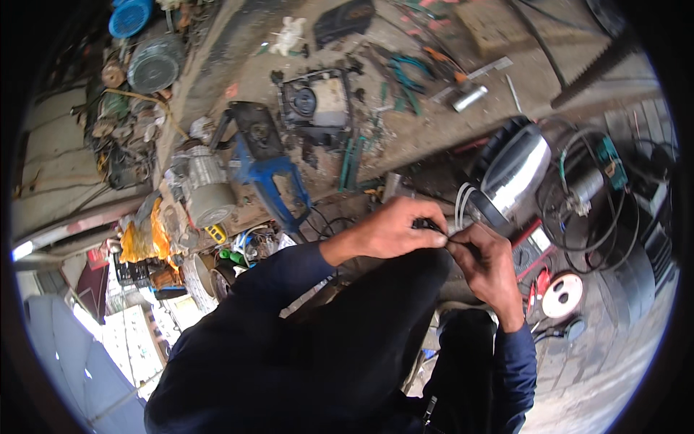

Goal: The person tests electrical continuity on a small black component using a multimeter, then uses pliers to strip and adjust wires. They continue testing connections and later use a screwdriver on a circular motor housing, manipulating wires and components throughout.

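Note:
Over my raised knee, both hands meet with their fingertips close together. My left hand point(390, 230) is closed, the thumb and fingers gripping a small black piece point(426, 225) whose kind I cannot make out. Right beside it, my right hand point(488, 266) is closed in a pinch; whatever sits between its fingers is hidden. Just beyond the right hand lies a shiny metal kettle-like vessel point(515, 168) with a black handle. A pale looped cable point(461, 204) runs by its near end, close to my fingers.
A cluttered workbench point(405, 155) spans the far side, bearing teal-handled pliers point(408, 72), an opened black device point(316, 101) and a blue-framed tool point(271, 177). Electric motors point(206, 186) stand left. At right are a red-edged multimeter point(533, 249), a white spool point(562, 295) and a teal corded tool point(611, 163).

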`<act>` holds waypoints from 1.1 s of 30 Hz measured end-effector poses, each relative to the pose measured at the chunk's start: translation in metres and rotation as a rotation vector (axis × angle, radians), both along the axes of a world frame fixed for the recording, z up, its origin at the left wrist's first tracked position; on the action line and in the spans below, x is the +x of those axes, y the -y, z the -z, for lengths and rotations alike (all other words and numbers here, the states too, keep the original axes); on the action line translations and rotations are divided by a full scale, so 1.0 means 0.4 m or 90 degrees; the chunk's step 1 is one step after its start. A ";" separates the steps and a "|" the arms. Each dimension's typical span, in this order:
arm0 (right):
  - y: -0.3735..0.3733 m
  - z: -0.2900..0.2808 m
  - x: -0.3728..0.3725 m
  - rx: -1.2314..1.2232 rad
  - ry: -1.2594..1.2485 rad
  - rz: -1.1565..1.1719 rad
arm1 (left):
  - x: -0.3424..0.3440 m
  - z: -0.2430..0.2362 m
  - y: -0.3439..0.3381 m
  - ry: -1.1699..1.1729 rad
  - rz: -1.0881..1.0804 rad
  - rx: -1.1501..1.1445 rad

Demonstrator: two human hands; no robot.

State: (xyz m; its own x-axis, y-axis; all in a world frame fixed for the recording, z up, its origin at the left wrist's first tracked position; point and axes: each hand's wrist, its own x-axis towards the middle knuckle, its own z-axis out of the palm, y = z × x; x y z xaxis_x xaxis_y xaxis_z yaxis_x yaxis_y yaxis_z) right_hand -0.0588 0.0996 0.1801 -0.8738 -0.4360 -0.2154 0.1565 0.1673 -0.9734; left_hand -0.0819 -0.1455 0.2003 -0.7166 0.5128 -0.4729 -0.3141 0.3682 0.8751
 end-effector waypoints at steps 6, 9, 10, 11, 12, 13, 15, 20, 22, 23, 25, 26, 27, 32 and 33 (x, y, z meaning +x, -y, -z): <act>-0.007 0.022 0.008 -0.023 -0.048 0.008 | -0.009 -0.017 -0.011 0.174 -0.059 -0.013; -0.010 0.035 0.012 -0.046 -0.047 0.016 | -0.007 -0.018 -0.018 0.188 -0.077 -0.022; -0.010 0.039 0.013 -0.053 -0.048 0.016 | -0.006 -0.019 -0.021 0.189 -0.084 -0.030; -0.010 0.042 0.014 -0.060 -0.057 0.019 | -0.006 -0.019 -0.023 0.190 -0.094 -0.036; -0.009 0.044 0.017 -0.059 -0.062 0.019 | -0.002 -0.021 -0.027 0.193 -0.104 -0.043; -0.009 0.047 0.019 -0.057 -0.070 0.019 | 0.001 -0.021 -0.030 0.194 -0.115 -0.049; -0.007 0.053 0.025 -0.058 -0.082 0.028 | 0.005 -0.024 -0.031 0.209 -0.128 -0.076; -0.015 0.085 0.032 -0.069 -0.141 0.031 | 0.008 -0.021 -0.039 0.160 -0.086 -0.121; -0.032 0.095 0.043 -0.059 -0.139 0.032 | 0.009 -0.009 -0.053 0.151 -0.040 -0.111; -0.039 0.096 0.054 -0.033 -0.110 0.026 | 0.008 -0.008 -0.054 0.158 -0.019 -0.118; -0.070 0.091 0.092 0.009 -0.127 0.090 | 0.014 0.000 -0.067 0.196 -0.024 -0.110; -0.092 0.088 0.118 0.015 -0.077 0.129 | 0.018 0.005 -0.074 0.230 -0.042 -0.109; -0.111 0.087 0.146 0.007 -0.039 0.175 | 0.025 0.015 -0.082 0.227 -0.048 -0.087; -0.266 0.136 0.344 0.053 0.219 0.497 | 0.041 0.039 -0.113 0.284 -0.075 -0.064; -0.298 0.145 0.395 0.037 0.299 0.581 | 0.046 0.039 -0.117 0.276 -0.097 -0.054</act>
